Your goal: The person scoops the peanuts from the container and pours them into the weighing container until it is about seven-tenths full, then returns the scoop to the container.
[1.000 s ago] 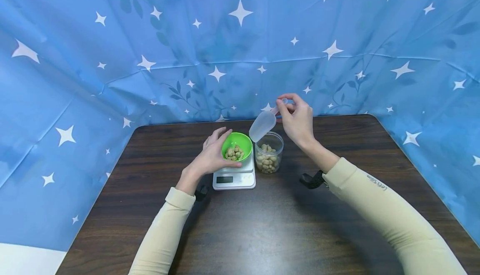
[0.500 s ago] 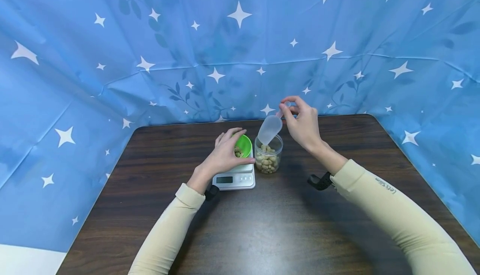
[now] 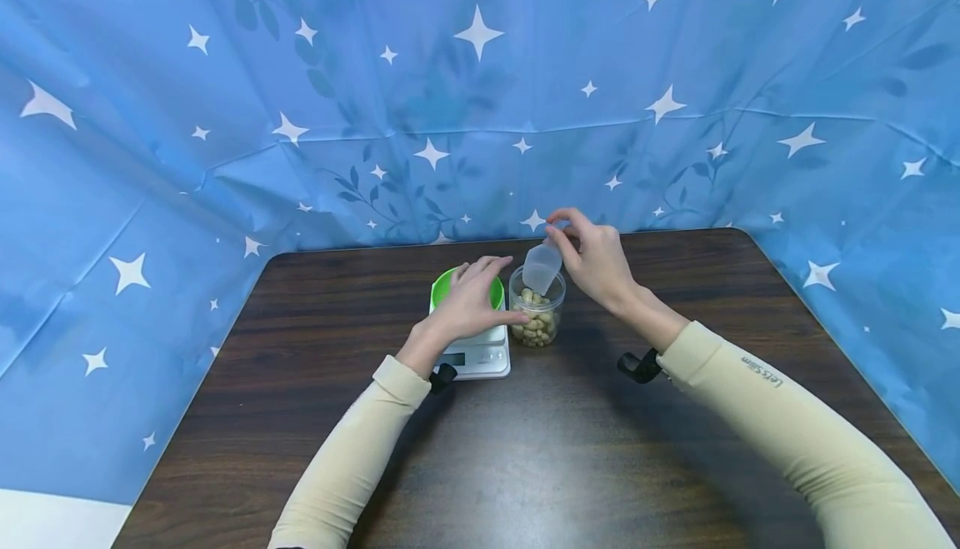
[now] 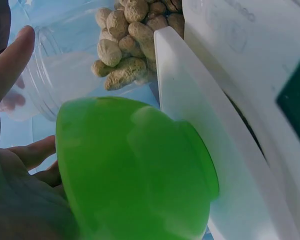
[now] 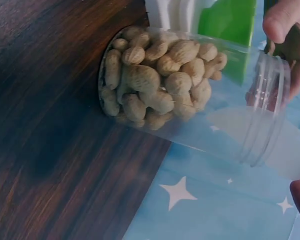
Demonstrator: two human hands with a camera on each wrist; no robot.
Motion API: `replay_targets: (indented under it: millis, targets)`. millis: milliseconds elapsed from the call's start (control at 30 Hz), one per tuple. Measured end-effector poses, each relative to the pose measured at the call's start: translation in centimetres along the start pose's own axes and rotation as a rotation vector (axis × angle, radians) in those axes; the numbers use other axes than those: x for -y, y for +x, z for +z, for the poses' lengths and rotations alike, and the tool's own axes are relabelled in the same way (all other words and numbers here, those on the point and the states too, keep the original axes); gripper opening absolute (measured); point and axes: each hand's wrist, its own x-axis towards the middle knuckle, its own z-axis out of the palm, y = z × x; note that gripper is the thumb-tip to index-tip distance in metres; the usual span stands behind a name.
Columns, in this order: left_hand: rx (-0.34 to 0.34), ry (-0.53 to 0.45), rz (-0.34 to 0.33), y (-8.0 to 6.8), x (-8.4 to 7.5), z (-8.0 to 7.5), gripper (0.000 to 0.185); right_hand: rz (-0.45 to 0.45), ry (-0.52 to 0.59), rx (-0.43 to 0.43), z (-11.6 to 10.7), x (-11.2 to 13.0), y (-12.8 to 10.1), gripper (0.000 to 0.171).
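My right hand [image 3: 598, 264] pinches the handle of a translucent white scoop [image 3: 542, 268]. The scoop's bowl dips into the mouth of a clear jar [image 5: 262, 115], above the peanuts [image 5: 157, 82] that fill its lower part. My left hand [image 3: 472, 301] reaches across a green bowl [image 4: 135, 165], thumb and fingers spread, fingertips close by the jar's rim. In the head view this hand hides much of the bowl and its contents. Under the bowl is a white kitchen scale [image 3: 489, 359], its display partly covered by the left wrist.
The jar stands right beside the scale on a dark wood table [image 3: 600, 449], near the back edge. Behind the table hangs a blue curtain [image 3: 300, 174] with white stars. Black straps [image 3: 640, 366] circle the wrists.
My left hand has moved right, off the bowl's side and across it toward the jar. My right hand has brought the scoop from above the jar's left edge down into its mouth.
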Motion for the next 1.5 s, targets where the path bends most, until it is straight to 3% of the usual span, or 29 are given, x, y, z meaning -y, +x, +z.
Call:
replay_targets:
  millis: [233, 533, 867, 1133, 1333, 1500]
  targets:
    - [0.022, -0.009, -0.006, 0.5, -0.5, 0.4, 0.097, -0.093, -0.038, 0.040, 0.3, 0.0, -0.3, 0.013]
    - [0.036, -0.003, -0.018, 1.0, -0.6, 0.9, 0.098, -0.295, -0.090, 0.092, 1.1, -0.7, -1.1, 0.020]
    - [0.029, -0.029, -0.005, 1.2, -0.8, 1.2, 0.093, -0.361, -0.069, 0.120, 1.4, -0.8, -1.4, 0.024]
    - [0.022, -0.035, -0.001, 1.3, -0.8, 1.2, 0.090, -0.302, -0.018, 0.188, 2.0, -1.3, -1.9, 0.019]
    - [0.017, -0.047, -0.004, 1.3, -0.8, 1.2, 0.090, -0.181, 0.000, 0.187, 2.3, -1.0, -1.8, 0.009]
    - [0.005, -0.048, -0.009, 1.2, -0.9, 1.3, 0.089, -0.130, 0.008, 0.168, 2.5, -0.8, -1.8, 0.006]
